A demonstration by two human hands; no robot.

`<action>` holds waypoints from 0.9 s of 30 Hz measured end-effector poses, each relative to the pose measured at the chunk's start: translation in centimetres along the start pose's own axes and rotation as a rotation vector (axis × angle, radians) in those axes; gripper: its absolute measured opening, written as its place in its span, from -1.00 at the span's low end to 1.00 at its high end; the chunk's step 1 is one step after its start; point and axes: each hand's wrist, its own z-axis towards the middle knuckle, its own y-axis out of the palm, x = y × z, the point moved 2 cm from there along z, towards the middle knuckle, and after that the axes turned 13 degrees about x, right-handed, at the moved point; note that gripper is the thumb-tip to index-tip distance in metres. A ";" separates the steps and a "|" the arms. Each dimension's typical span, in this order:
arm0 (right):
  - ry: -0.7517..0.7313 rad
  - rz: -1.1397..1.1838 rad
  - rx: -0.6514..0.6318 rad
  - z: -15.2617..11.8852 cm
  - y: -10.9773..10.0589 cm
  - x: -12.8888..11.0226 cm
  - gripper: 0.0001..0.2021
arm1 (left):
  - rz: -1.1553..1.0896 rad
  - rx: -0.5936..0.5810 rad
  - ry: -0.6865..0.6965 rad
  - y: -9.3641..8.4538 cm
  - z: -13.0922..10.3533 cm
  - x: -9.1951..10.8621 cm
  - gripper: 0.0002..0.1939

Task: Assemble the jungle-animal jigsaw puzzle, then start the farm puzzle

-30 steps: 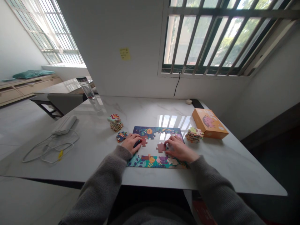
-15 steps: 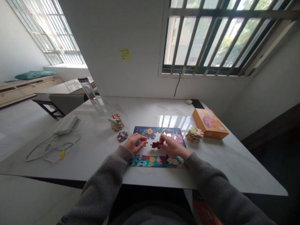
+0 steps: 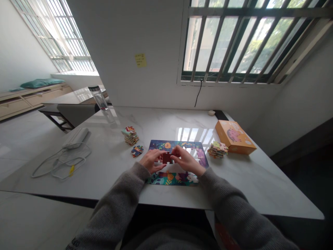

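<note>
One dark reddish-brown cardboard jigsaw piece [image 3: 167, 158] sits lower centre of frame, pinched by the right hand [image 3: 185, 161]; the left hand [image 3: 153, 161] curves alongside, grip unclear; best keep it level and aligned before pressing

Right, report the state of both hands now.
Left hand: at the dark red puzzle piece; cannot tell whether it grips.
Right hand: closed, pinching that same piece.
</note>
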 end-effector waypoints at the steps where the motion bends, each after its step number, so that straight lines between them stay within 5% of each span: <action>1: 0.001 0.008 0.007 -0.1 0.0 0.1 -0.89 | 0.027 0.001 0.006 -0.1 0.0 0.0 -0.50; 8: -0.019 0.053 0.014 -0.7 0.5 -0.2 -0.87 | 0.125 0.055 0.064 -0.9 -0.1 -0.3 -0.72; 14: -0.016 0.112 0.064 -0.8 0.6 -0.2 -0.89 | 0.056 0.012 0.066 -0.9 -0.1 0.0 -0.43; 27: 0.158 0.324 -0.020 -1.0 0.7 -0.4 -0.66 | 0.119 0.148 0.105 -0.8 -0.3 -0.3 -0.61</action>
